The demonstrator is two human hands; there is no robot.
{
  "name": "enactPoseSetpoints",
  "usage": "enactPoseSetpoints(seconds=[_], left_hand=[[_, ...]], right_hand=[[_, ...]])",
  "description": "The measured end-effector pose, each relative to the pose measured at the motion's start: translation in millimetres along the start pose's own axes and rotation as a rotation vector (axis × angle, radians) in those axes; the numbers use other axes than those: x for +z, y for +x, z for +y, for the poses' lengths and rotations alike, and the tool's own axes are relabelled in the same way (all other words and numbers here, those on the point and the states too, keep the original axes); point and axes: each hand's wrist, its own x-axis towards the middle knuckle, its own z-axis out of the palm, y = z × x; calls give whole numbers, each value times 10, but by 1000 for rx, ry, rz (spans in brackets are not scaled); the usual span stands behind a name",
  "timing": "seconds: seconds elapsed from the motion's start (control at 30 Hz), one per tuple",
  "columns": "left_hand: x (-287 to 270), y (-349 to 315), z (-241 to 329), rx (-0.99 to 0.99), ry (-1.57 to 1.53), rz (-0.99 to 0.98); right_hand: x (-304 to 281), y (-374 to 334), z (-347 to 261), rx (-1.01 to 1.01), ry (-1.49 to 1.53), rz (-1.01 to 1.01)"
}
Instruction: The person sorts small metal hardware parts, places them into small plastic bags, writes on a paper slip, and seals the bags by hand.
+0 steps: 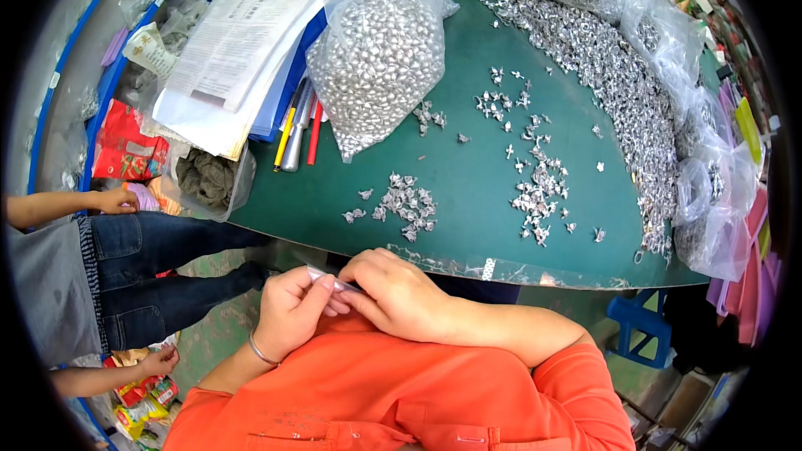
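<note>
Close to my body at the table's front edge, my left hand (290,311) and my right hand (399,294) meet. Both are closed around a thin, pale shiny strip (322,276), mostly covered by my fingers; its exact kind does not show. A band circles my left wrist. On the green table (476,200) just beyond my hands lies a small heap of silver metal pieces (405,205). Farther right spreads a looser scatter of similar small metal pieces (541,184).
A clear bag of silver beads (380,67) stands at the back, beside papers (242,33) and pens (313,134). A long bank of metal parts (626,88) and plastic bags (714,200) line the right. Left, another person (142,276) stands near a plastic tub (209,179). A blue stool (642,326) is at right.
</note>
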Motion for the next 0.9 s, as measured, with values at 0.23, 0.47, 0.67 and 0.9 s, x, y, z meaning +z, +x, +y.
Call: enactPoseSetpoints(seconds=[0.23,0.47,0.67,0.9], left_hand=[[-44,17,106,-211,40,-127],[-60,28,72,-128,170,-220],[-64,73,39,-146,96,-282],[-87,139,-10,60,140,-381]], right_hand=[[-5,-26,33,292,444,-187],[-40,16,-15,492,797,-356],[-124,76,-41,533,721,-389],[-166,72,8,584,823,-401]])
